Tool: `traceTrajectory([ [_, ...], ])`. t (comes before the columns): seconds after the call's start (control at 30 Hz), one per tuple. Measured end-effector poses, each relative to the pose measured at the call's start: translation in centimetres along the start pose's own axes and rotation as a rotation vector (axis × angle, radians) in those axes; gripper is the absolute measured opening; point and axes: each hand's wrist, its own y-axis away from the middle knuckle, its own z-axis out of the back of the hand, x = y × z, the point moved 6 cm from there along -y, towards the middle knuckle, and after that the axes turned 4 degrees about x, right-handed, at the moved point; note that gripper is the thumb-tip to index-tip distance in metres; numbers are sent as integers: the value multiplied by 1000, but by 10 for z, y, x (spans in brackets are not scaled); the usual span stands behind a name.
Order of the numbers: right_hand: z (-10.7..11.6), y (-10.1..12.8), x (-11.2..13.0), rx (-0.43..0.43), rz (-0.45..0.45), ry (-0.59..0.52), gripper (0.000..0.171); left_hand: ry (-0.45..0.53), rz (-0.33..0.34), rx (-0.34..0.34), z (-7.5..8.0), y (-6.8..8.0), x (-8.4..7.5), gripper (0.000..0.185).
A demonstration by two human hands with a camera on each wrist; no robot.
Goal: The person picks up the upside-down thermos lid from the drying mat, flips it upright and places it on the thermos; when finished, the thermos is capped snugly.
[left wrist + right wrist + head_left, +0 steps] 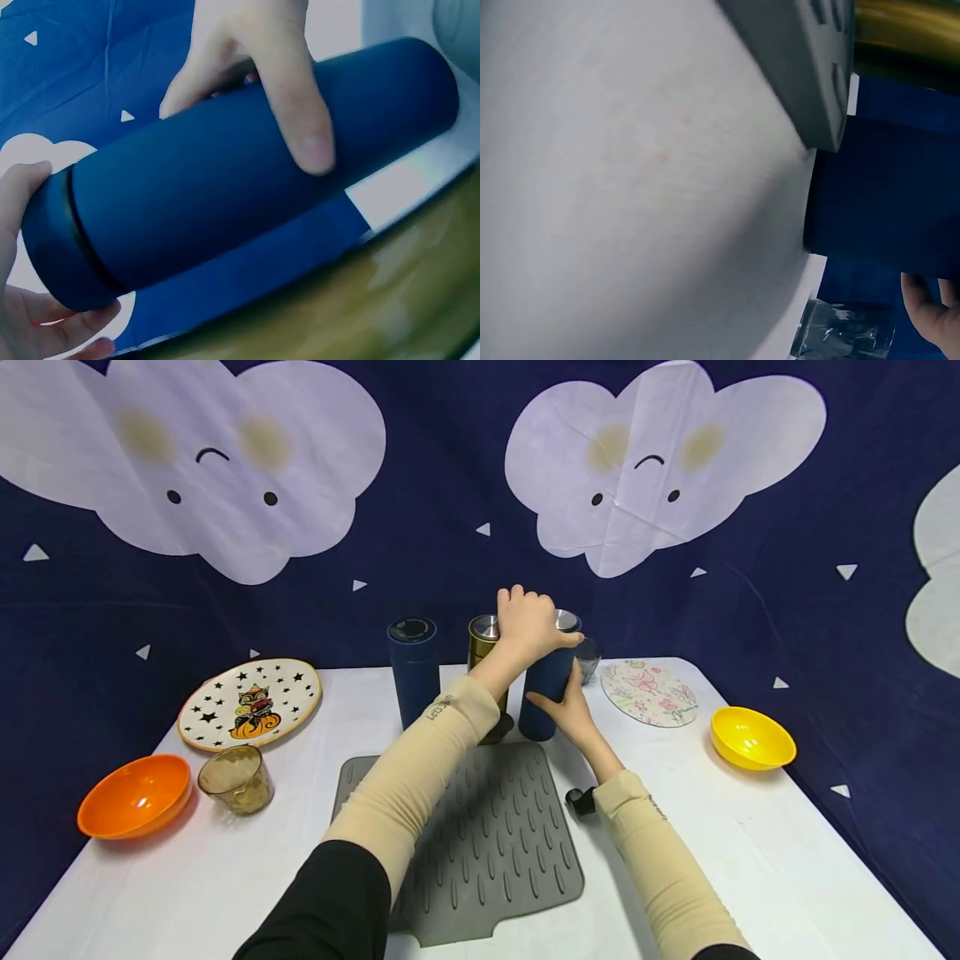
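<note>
A dark blue thermos (542,685) with a silver-topped lid stands at the back of the table, right of centre. My left hand (527,625) grips its lid (56,244) from above; the left wrist view has thumb and fingertips on either side of the lid. Lower down, my right hand (573,712) holds the thermos body, its thumb across the near side. In the right wrist view the thermos base (885,199) fills the right side. Beside it stands a gold thermos (480,647), partly hidden by my left arm. Another blue thermos (415,681) stands further left.
A grey drying mat (487,843) lies in front. To the left are an oval plate (217,697), an orange bowl (135,797) and an amber glass (238,779). A clear glass (588,660), floral round mat (648,693) and yellow bowl (752,739) are at right.
</note>
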Motion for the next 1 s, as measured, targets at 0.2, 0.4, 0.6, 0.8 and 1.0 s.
traceTrajectory([
  [0.2, 2, -1, -2, 14, -38, 21, 100, 117, -101, 89, 1, -4, 1, 43],
  [0.4, -3, 6, 21, 52, -78, -35, 98, 314, -211, 179, 1, -2, 9, 36],
  [0.6, -12, 8, 31, 82, -78, -54, 96, 377, -241, 226, -1, 0, 19, 38],
  [0.8, -11, 7, 30, 89, -105, -70, 96, 248, -208, 263, 0, 2, 18, 42],
  [1.0, 1, 13, 36, 49, -87, -61, 98, 121, -271, 117, 11, 19, 3, 84],
])
